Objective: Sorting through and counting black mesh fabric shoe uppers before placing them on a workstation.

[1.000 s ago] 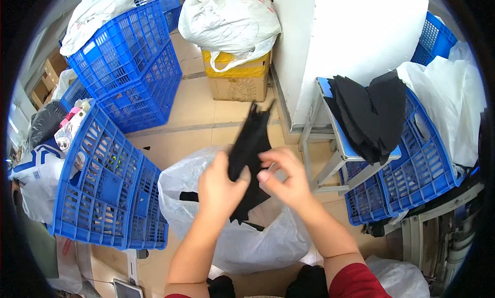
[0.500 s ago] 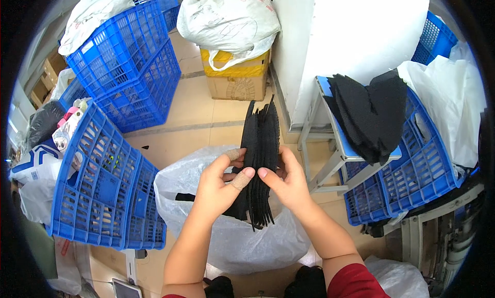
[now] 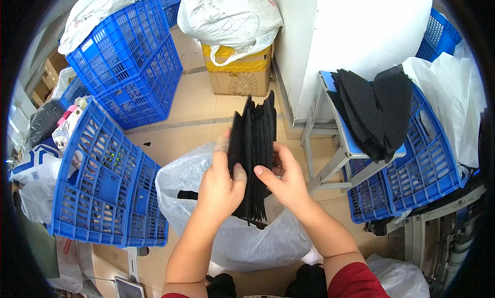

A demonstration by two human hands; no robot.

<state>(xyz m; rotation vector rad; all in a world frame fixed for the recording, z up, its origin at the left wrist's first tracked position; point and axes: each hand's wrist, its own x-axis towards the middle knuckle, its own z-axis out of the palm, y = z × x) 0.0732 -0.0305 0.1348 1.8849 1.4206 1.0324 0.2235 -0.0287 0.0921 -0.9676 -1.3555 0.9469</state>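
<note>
Evening up the black pieces (image 3: 261,135), I'd judge — they sit between the half-curled right hand (image 3: 287,183), which grips them, and the left hand (image 3: 219,191), bent alongside, fingers too blurred to tell its hold. Next calls for steady, matched pressure.

Both hands hold a stack of thin black fabric pieces (image 3: 253,154) on edge, the left hand (image 3: 220,182) along one side, its fingers blurred, and the right hand (image 3: 282,177) along the other. Beneath them, an open translucent plastic bag (image 3: 258,251) stands on the tiled floor (image 3: 198,105) with a black strip (image 3: 187,195) at its left inside. To the right, more black pieces (image 3: 372,112) lie on a blue-topped stool (image 3: 341,164). A slatted blue crate (image 3: 98,182) stands to the left; farther back, a bulging white bag (image 3: 229,22) sits on a yellow-taped carton (image 3: 242,82).
</note>
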